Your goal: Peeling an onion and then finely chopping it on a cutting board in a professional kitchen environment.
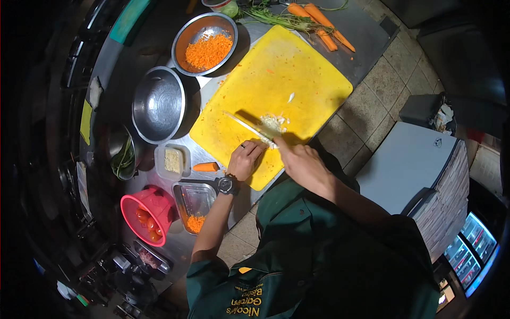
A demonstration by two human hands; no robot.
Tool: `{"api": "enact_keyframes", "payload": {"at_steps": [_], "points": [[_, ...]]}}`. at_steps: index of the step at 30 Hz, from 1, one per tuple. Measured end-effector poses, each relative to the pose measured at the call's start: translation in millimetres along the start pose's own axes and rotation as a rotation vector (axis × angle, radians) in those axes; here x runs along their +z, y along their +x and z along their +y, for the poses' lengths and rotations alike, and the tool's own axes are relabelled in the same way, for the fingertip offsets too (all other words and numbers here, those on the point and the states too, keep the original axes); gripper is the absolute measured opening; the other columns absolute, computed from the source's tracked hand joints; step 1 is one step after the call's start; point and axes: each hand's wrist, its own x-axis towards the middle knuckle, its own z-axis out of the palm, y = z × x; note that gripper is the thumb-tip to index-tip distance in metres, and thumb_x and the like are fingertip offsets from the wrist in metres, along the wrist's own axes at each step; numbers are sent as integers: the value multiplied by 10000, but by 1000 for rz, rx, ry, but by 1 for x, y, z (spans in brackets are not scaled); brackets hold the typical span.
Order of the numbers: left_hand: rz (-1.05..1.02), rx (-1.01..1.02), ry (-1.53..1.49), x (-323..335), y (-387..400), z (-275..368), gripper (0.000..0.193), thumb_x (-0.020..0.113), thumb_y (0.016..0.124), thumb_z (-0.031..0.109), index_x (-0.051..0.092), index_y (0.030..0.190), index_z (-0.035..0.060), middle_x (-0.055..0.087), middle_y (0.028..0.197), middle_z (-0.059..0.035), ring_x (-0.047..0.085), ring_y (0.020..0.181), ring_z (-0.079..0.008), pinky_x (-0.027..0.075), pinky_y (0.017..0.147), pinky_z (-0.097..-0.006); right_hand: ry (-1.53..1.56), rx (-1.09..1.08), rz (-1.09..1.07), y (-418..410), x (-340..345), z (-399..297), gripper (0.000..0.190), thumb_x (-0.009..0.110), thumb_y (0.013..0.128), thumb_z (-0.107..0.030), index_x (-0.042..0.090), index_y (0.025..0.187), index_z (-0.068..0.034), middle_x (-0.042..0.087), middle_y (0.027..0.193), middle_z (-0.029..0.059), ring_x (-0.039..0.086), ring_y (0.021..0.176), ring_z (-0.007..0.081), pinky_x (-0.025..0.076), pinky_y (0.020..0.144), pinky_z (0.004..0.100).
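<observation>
On a yellow cutting board (255, 83) my right hand (301, 163) grips the handle of a kitchen knife (247, 126), whose blade points to the upper left. My left hand (245, 159), with a ring and a wristwatch, has its fingers bent on the board beside the blade; what lies under the fingertips is mostly hidden. Small pale chopped pieces (274, 122), perhaps garlic or onion, lie just beyond the blade. One white piece (291, 97) rests farther up the board. A carrot stub (205, 167) lies left of the board.
A steel bowl of chopped carrot (209, 52), another steel bowl (159, 104), a plastic tub (172, 160), a container with orange bits (195, 223) and a red basket of tomatoes (148, 219) stand left. Whole carrots (322, 24) lie beyond the board. A white-topped appliance (406, 163) stands right.
</observation>
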Motion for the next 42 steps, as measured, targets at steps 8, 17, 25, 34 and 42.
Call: {"api": "enact_keyframes", "payload": {"at_steps": [8,17,25,34,42], "points": [[185,-228,-63,-2,35,47,206,721,820,54,730,1025,70,700,1001,-102,668,925,-292,561,804,-383,83,108,250,-3,-13,37,417,496,1000,-180,474,1403,-79,667,893,281,649,938,468,508,841,545],[65,-208,-107,20,63,92,183,766,843,183,745,1001,93,687,914,-97,661,886,-304,550,772,-395,180,13,337,-13,-7,89,404,532,998,-165,511,1376,-25,641,751,283,647,736,474,528,702,540],[183,-198,-33,22,53,63,109,754,845,116,749,950,85,699,872,-73,673,781,-260,559,673,-364,171,46,423,-5,-25,105,437,540,990,-191,490,1397,-40,669,862,286,657,863,473,519,765,547],[311,-510,53,16,51,71,238,764,829,138,710,1055,87,649,1035,-135,626,956,-327,525,821,-416,68,-84,61,-3,-36,94,452,515,968,-126,474,1410,-37,674,876,273,659,817,476,534,767,562],[312,-635,-57,19,57,77,560,789,842,222,576,1321,27,554,1333,-200,543,1221,-385,462,1036,-449,89,-162,-6,8,-43,103,493,532,956,-109,446,1434,-25,672,900,284,658,876,471,526,811,547]]}}
